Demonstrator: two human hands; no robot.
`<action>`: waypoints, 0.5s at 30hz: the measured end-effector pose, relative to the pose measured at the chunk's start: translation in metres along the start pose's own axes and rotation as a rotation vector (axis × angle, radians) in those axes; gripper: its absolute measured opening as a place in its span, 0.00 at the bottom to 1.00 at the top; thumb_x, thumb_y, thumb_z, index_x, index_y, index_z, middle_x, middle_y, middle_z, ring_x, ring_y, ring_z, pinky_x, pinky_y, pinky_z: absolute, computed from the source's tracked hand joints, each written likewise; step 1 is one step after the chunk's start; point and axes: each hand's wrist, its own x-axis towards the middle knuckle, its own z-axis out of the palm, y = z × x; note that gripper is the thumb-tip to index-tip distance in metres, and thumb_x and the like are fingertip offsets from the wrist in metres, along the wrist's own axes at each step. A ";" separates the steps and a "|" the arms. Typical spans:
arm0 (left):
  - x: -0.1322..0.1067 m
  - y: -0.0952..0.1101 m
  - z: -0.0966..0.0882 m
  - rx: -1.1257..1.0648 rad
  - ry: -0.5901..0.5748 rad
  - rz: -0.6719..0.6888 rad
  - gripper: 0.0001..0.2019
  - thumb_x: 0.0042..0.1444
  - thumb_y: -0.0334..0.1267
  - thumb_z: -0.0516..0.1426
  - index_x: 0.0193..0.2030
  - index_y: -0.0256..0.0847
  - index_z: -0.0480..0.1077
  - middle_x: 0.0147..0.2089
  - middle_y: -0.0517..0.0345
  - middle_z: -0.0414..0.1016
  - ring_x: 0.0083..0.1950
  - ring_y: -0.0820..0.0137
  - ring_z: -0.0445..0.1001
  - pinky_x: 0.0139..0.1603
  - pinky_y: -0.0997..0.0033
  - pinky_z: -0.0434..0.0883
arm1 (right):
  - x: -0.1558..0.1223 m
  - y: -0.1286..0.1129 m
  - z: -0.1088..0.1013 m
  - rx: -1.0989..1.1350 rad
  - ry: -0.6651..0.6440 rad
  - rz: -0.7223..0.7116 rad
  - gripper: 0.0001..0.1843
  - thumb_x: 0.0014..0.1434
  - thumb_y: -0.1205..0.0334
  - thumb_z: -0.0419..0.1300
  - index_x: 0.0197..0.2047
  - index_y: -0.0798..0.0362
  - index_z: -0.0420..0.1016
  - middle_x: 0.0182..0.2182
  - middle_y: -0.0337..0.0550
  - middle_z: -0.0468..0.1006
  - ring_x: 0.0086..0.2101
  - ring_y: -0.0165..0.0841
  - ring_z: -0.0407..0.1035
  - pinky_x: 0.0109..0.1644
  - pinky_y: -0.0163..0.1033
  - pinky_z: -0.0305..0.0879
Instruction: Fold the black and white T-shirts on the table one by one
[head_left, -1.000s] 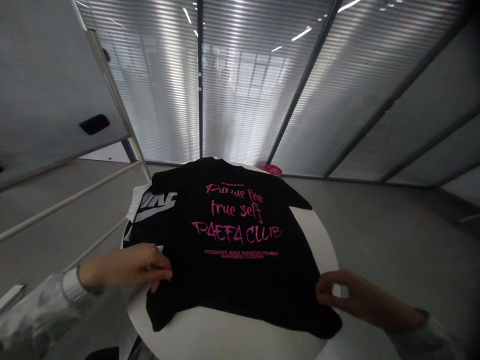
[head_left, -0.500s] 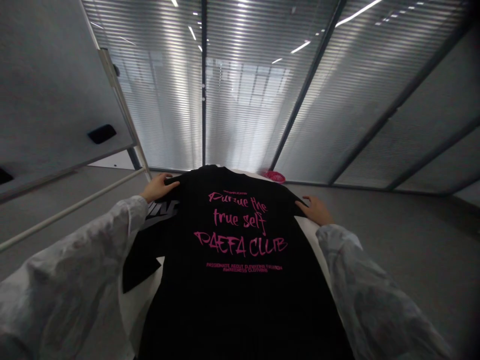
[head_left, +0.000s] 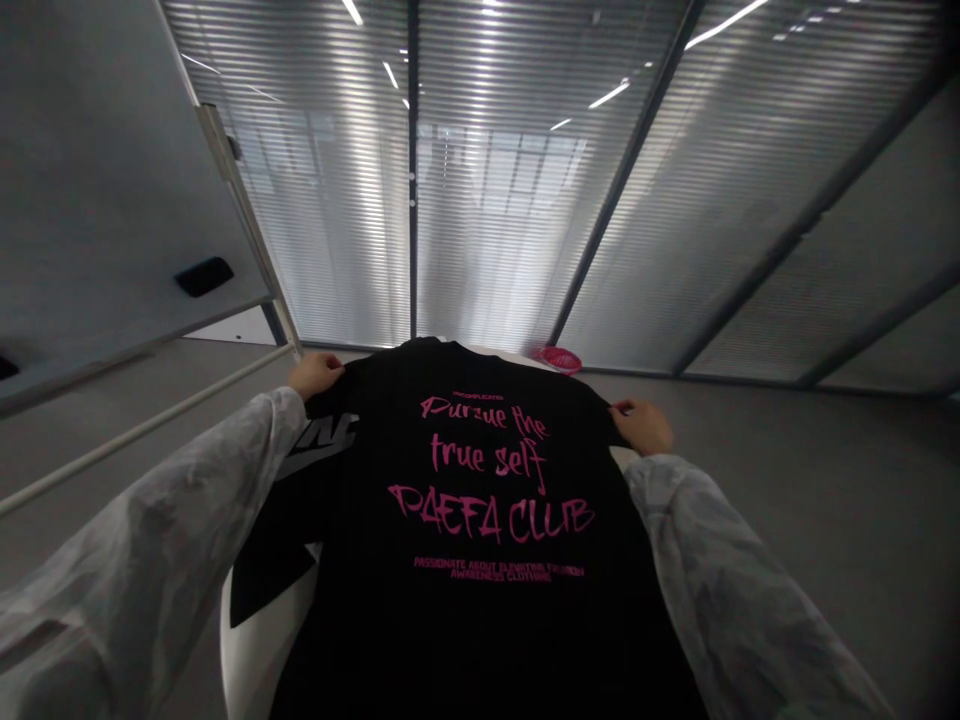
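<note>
A black T-shirt [head_left: 480, 600] with pink lettering lies spread, print up, over a round white table [head_left: 251, 640]. My left hand [head_left: 315, 372] is closed on the shirt's far left sleeve end. My right hand [head_left: 641, 425] pinches the far right sleeve end. Both arms, in pale sleeves, stretch forward along the shirt's sides. Under the shirt's left side lies another black garment [head_left: 319, 445] with a white logo, partly covered.
A pink round object [head_left: 559, 357] sits just beyond the table's far edge. A whiteboard on a metal frame [head_left: 112, 200] stands at the left. Glass walls with blinds [head_left: 487, 200] run behind the table. Grey floor surrounds it.
My hands have left the shirt's near hem and reached to its far sleeve ends, where they now grip. The view has moved closer over the table.
</note>
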 end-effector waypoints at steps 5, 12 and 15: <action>0.011 0.007 -0.006 -0.035 0.241 -0.045 0.17 0.64 0.49 0.61 0.49 0.41 0.84 0.51 0.46 0.87 0.54 0.53 0.83 0.57 0.61 0.75 | 0.010 -0.003 -0.002 0.049 0.224 -0.002 0.16 0.65 0.51 0.62 0.46 0.51 0.87 0.46 0.56 0.86 0.47 0.50 0.79 0.50 0.49 0.73; 0.010 0.008 0.006 -0.020 0.098 -0.120 0.16 0.63 0.47 0.62 0.48 0.40 0.85 0.49 0.47 0.88 0.52 0.53 0.83 0.54 0.62 0.75 | 0.009 -0.008 0.003 -0.060 0.102 -0.054 0.17 0.66 0.52 0.60 0.47 0.51 0.87 0.49 0.59 0.85 0.52 0.52 0.78 0.55 0.52 0.73; 0.017 0.006 0.012 0.002 0.085 -0.097 0.17 0.63 0.50 0.62 0.48 0.41 0.85 0.49 0.45 0.88 0.54 0.51 0.83 0.57 0.60 0.76 | 0.013 -0.012 0.008 -0.080 0.011 -0.063 0.15 0.64 0.49 0.63 0.39 0.51 0.86 0.44 0.60 0.86 0.49 0.55 0.80 0.54 0.55 0.73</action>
